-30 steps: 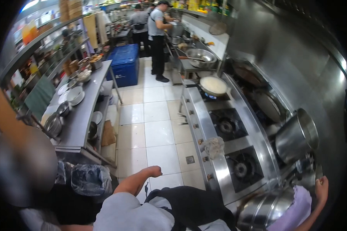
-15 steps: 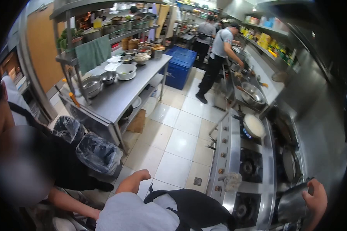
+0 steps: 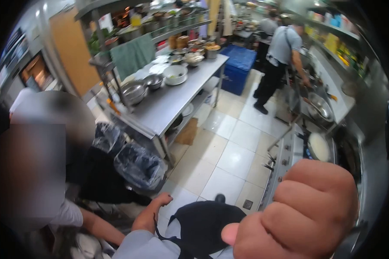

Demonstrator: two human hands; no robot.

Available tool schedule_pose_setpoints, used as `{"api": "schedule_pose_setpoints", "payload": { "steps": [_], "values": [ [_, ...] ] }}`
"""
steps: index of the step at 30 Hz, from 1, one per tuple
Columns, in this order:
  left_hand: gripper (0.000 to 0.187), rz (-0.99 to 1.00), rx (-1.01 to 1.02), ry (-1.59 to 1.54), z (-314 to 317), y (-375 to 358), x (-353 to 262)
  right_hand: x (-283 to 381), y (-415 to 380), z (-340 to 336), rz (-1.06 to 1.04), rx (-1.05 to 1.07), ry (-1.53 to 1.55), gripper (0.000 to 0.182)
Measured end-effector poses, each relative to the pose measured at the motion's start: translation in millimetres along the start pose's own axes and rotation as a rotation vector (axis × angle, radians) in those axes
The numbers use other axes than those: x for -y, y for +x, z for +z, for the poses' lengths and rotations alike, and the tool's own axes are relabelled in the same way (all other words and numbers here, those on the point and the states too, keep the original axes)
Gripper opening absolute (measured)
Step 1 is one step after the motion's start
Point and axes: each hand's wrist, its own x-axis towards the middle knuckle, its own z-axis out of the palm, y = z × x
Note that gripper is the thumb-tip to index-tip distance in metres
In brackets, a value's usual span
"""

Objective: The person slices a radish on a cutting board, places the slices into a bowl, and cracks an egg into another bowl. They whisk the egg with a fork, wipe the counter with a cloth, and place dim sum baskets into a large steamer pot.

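Note:
My right hand [image 3: 304, 207] is a closed fist close to the camera, with the thumb tip poking out at its left. Nothing sticks out of it, and it covers most of the stove [image 3: 285, 151]. My left hand [image 3: 162, 199] hangs low over the floor with its fingers curled and nothing visible in it. A black apron [image 3: 203, 226] covers my front between the hands. Nearest to my left hand is a bin lined with clear plastic [image 3: 140, 166]. Beyond my right fist, a round pan with pale contents [image 3: 318, 146] sits on the stove.
A person [image 3: 39, 164] stands close at my left, one arm [image 3: 101, 226] reaching toward my sleeve. A steel table [image 3: 160, 112] holds bowls and plates. Further off are a blue chest [image 3: 237, 69] and another person [image 3: 283, 56] at the right counter. White tiles [image 3: 233, 159] form the aisle.
My right hand has come from beside the dark metal pan at the far right up close to the camera and closed into a fist. The view has turned, so the room has shifted right.

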Motion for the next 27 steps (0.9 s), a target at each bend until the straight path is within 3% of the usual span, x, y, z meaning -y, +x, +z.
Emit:
{"api": "schedule_pose_setpoints", "payload": {
  "steps": [2,3,6,11,13,16,18,21,23,24,27],
  "values": [
    [0.036,-0.146,0.003,-0.088,16,-16,35,-12,3,20,-0.037,-0.018,0.091,0.04],
    [0.036,-0.103,-0.12,-0.145,31,-32,53,-19,3,31,-0.045,-0.028,0.132,0.04],
    [0.036,-0.335,0.017,-0.125,44,-59,87,-36,2,62,-0.058,-0.054,0.254,0.04],
    [0.038,-0.542,-0.056,-0.362,59,-87,97,-73,21,105,-0.154,-0.145,0.384,0.04],
    [0.039,-0.352,-0.08,-0.324,83,-67,125,-87,31,119,-0.203,-0.189,0.443,0.04],
    [0.039,-0.425,-0.214,-0.576,77,-74,75,-102,43,140,-0.253,-0.246,0.529,0.04],
    [0.035,-0.302,-0.363,-0.575,77,-71,48,-109,53,152,-0.296,-0.285,0.576,0.04],
    [0.034,-0.32,-0.351,-0.615,72,-57,12,-116,66,169,-0.362,-0.312,0.658,0.04],
    [0.034,-0.062,-0.644,-0.391,82,-51,1,-117,70,179,-0.384,-0.317,0.711,0.04],
    [0.034,-0.141,-0.486,-0.493,70,-59,-12,-117,72,183,-0.389,-0.314,0.729,0.04],
    [0.034,-0.189,-0.57,-0.559,69,-68,-20,-112,81,193,-0.42,-0.308,0.781,0.04]
  ]
}}
